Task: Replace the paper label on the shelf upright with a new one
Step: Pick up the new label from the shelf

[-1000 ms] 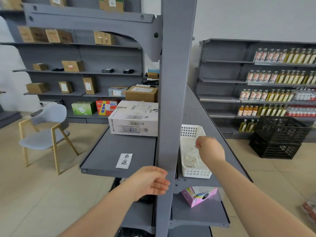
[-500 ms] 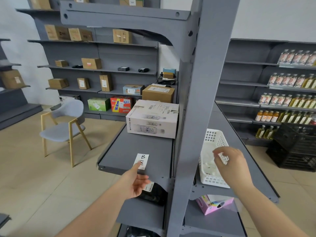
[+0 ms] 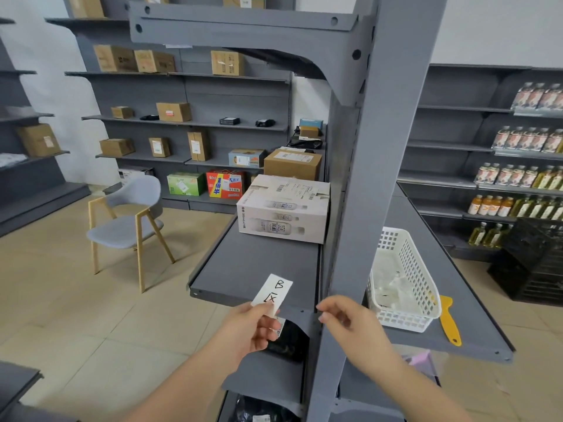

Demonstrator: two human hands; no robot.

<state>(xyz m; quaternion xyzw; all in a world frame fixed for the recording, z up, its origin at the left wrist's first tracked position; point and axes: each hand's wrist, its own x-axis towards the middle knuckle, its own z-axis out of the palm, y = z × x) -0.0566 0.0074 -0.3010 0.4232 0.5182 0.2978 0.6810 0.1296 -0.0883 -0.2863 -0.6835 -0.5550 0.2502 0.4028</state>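
Note:
A white paper label with a handwritten "B" and a character is lifted just off the front of the grey shelf. My left hand pinches its lower edge. The grey shelf upright rises right of it, and no label shows on its visible face. My right hand hovers in front of the upright's lower part with thumb and forefinger close together. I cannot tell whether anything clear is held between them.
A white plastic basket and a yellow scraper lie on the shelf right of the upright. A white carton sits farther back on the left shelf. A grey chair stands on the floor to the left, with black crates at the right.
My left hand reached to the label on the shelf and picked it up. My right hand left the basket and came over in front of the upright. The view shifted left.

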